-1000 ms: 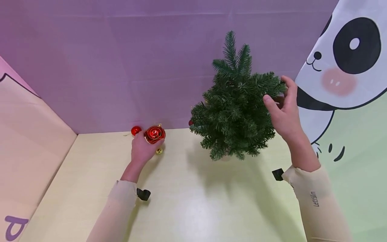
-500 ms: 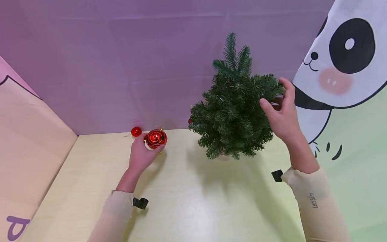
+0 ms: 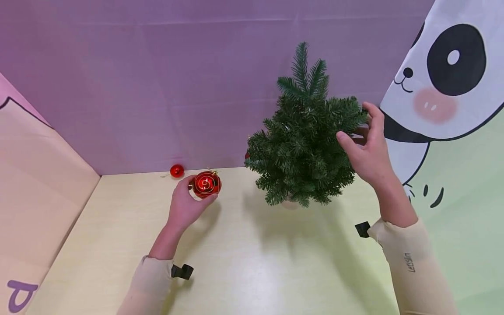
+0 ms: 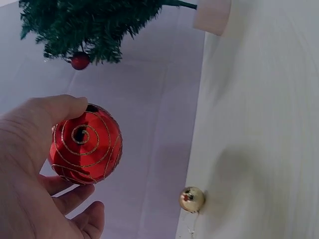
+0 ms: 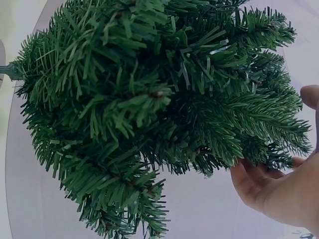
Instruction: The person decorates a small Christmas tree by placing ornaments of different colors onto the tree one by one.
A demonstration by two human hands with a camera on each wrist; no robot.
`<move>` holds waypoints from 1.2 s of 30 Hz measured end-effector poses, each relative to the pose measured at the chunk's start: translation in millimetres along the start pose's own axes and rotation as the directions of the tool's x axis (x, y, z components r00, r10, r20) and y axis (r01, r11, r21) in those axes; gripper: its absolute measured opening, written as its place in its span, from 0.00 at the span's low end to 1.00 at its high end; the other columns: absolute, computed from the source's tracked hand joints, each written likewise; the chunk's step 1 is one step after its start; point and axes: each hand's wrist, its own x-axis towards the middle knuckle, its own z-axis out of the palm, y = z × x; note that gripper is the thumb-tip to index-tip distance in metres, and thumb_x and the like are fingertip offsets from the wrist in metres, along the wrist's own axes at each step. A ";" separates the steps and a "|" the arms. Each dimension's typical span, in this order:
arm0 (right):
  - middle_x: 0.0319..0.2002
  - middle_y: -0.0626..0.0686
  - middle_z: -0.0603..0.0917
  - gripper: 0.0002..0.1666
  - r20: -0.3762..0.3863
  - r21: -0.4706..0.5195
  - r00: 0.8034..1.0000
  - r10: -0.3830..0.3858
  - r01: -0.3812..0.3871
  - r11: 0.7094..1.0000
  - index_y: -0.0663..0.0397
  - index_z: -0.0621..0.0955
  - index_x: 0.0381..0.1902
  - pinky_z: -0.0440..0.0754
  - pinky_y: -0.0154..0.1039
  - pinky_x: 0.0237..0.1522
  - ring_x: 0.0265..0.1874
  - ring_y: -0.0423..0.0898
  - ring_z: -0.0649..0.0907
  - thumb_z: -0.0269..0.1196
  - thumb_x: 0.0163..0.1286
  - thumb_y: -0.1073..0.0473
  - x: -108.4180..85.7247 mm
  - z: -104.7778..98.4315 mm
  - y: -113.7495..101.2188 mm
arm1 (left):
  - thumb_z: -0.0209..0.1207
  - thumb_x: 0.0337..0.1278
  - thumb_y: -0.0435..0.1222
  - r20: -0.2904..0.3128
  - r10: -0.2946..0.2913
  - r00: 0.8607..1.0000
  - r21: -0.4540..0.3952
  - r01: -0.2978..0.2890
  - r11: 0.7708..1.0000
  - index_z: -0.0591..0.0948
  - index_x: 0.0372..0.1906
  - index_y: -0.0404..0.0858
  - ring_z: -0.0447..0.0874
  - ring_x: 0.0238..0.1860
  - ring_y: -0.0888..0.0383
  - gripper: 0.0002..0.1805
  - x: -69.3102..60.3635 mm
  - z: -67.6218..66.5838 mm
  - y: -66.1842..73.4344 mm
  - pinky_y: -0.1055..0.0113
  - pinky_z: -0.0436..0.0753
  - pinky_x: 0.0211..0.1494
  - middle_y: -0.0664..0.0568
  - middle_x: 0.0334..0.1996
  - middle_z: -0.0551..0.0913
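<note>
Swirled bauble (image 3: 206,183) has moved farther from red ball (image 3: 177,171) beside purple backdrop (image 3: 130,100).

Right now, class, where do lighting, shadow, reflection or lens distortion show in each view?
Head view: bright glare low on the cream tabletop, soft shadow in front of the green artificial tree; left wrist view: duller colours, dark reflections on the shiny red gold-spiralled ball; right wrist view: the tabletop's back edge bows at far left, perhaps lens distortion.

The tree (image 3: 303,144) is green; bauble (image 3: 206,183) red, spiralled gold.
</note>
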 end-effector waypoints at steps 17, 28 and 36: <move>0.71 0.59 0.54 0.47 0.019 -0.017 1.000 0.010 -0.010 1.000 0.44 0.44 0.76 0.68 0.43 0.57 0.59 0.54 0.69 0.59 0.70 0.57 -2.5 -1.3 3.8 | 0.76 0.40 0.41 0.040 0.016 0.999 -0.007 -0.016 1.000 0.67 0.64 0.33 0.67 0.58 0.46 0.44 -18.7 -10.0 13.6 0.46 0.71 0.55 0.43 0.56 0.72; 0.70 0.60 0.55 0.47 0.019 -0.009 1.000 0.011 -0.011 1.000 0.43 0.43 0.76 0.68 0.45 0.59 0.58 0.53 0.69 0.59 0.70 0.57 -4.5 -1.1 2.3 | 0.77 0.37 0.46 0.032 -0.006 0.999 0.029 0.005 1.000 0.70 0.63 0.38 0.63 0.61 0.46 0.45 -29.9 -16.0 25.1 0.43 0.68 0.56 0.47 0.57 0.72; 0.71 0.59 0.55 0.47 0.008 -0.003 1.000 0.000 0.000 1.000 0.45 0.44 0.76 0.68 0.42 0.58 0.56 0.47 0.70 0.59 0.70 0.58 -4.4 -0.8 0.6 | 0.78 0.36 0.46 0.017 0.039 0.999 0.038 -0.039 0.999 0.70 0.63 0.38 0.62 0.62 0.47 0.45 -36.7 -21.2 36.3 0.40 0.63 0.58 0.47 0.58 0.71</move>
